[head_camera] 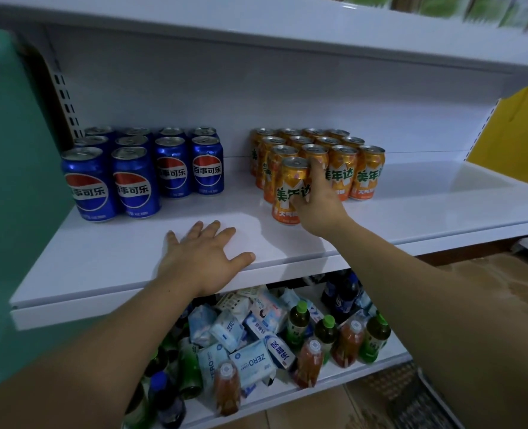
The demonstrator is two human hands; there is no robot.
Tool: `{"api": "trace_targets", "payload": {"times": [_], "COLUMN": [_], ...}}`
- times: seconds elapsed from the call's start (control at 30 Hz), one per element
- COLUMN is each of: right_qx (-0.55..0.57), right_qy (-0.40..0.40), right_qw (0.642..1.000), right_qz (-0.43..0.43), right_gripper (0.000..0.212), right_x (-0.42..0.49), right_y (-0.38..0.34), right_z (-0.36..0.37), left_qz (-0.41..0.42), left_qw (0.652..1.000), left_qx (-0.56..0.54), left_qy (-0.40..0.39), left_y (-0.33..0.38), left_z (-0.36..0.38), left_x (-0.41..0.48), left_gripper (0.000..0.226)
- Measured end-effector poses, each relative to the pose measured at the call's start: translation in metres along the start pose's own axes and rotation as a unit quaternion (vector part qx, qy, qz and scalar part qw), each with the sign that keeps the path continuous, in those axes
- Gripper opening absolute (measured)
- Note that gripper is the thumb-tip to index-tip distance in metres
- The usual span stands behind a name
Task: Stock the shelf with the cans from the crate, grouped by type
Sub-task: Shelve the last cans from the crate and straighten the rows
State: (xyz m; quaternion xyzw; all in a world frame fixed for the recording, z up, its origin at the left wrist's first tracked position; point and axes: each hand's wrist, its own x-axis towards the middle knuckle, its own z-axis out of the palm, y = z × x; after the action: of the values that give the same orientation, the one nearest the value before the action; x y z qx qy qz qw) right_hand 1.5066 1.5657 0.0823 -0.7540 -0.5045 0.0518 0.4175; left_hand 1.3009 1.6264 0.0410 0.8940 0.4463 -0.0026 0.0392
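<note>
Placement of an orange can at the front of the orange group.
The can seems set down on the shelf, well apart from the blue cans, with the right hand wrapped round it. The left hand lies flat, fingers spread. Next, likely: let go without toppling it.

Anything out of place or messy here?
Cans look fine: blue cans and orange cans stand upright in separate groups. The lower shelf is the odd part: tissue packs and bottles lie heaped together, several bottles tipped over.

blue cans, orange cans (white shelf)
</note>
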Motion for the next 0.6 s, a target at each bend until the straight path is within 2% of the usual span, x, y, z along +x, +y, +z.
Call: {"api": "trace_targets", "payload": {"times": [0.17,0.4,0.5,0.6], "right_qx": [0.003,-0.022,-0.072,-0.153], "right_qy": [0.007,-0.042,-0.061,-0.080], "right_qw": [1.000,0.999,0.993,0.977], "right_qz": [-0.010,0.019,0.066,0.124], "right_gripper": [0.076,0.082,0.080,0.079], "right_x": [0.001,-0.011,-0.032,-0.061], "right_y": [0.007,0.005,0.014,0.027], "right_z": [0.002,-0.013,-0.042,-0.081], "left_qz": [0.000,0.002,0.017,0.065], "left_qw": [1.000,1.000,0.999,0.996], "left_qx": [0.003,-0.005,-0.031,-0.066], "left_qy": [0.002,-0.004,-0.009,0.019], "left_y": [0.000,-0.001,0.000,0.024], "left_z": [0.001,-0.003,-0.007,-0.008], "left_x": [0.000,0.000,-0.005,-0.018], "left_gripper": [0.079,0.079,0.078,0.074]}}
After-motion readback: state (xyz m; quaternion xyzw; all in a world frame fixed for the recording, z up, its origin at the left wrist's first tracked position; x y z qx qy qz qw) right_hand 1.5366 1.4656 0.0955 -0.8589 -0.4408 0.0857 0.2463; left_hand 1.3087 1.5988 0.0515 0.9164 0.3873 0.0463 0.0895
